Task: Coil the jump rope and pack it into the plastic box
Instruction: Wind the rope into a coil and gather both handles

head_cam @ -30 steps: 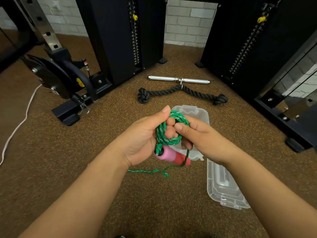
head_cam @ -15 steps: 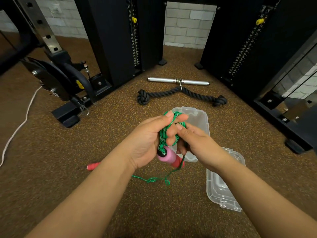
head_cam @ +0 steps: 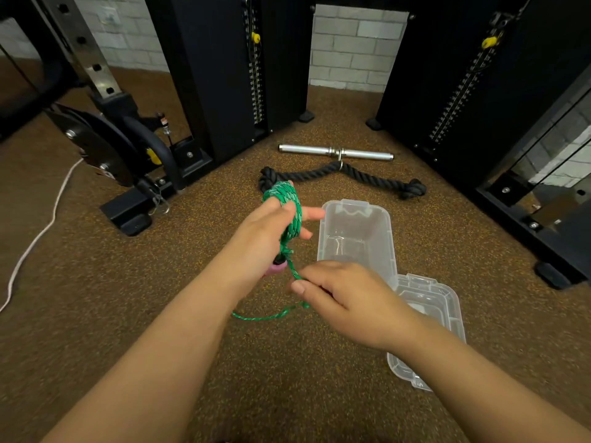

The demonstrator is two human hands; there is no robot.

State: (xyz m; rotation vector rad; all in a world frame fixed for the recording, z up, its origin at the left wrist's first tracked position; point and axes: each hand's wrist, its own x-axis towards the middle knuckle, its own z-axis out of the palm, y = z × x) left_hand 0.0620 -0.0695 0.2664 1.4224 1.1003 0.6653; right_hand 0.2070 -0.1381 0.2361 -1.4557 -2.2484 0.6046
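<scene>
A green jump rope (head_cam: 287, 204) is wound in several loops around the fingers of my left hand (head_cam: 262, 238), which also grips its pink handle (head_cam: 277, 267) against the palm. My right hand (head_cam: 340, 294) sits below and to the right, pinching the rope's free strand, which runs down and trails left in a loop (head_cam: 265, 316) over the floor. The clear plastic box (head_cam: 385, 225) stands open on the floor just right of my left hand. Its clear lid (head_cam: 447, 310) lies beside it, partly hidden under my right wrist. The rope's other handle is out of sight.
A black tricep rope (head_cam: 351, 174) and a metal bar handle (head_cam: 335, 152) lie on the brown floor beyond the box. Black weight-stack towers (head_cam: 224, 75) stand left and right at the back. A machine base (head_cam: 128, 215) and a white cord (head_cam: 38, 238) are at the left.
My hands have separated: the left rose and moved away with the coil on its fingers, and the right dropped lower, drawing the free strand down. The red handle on the floor has left view.
</scene>
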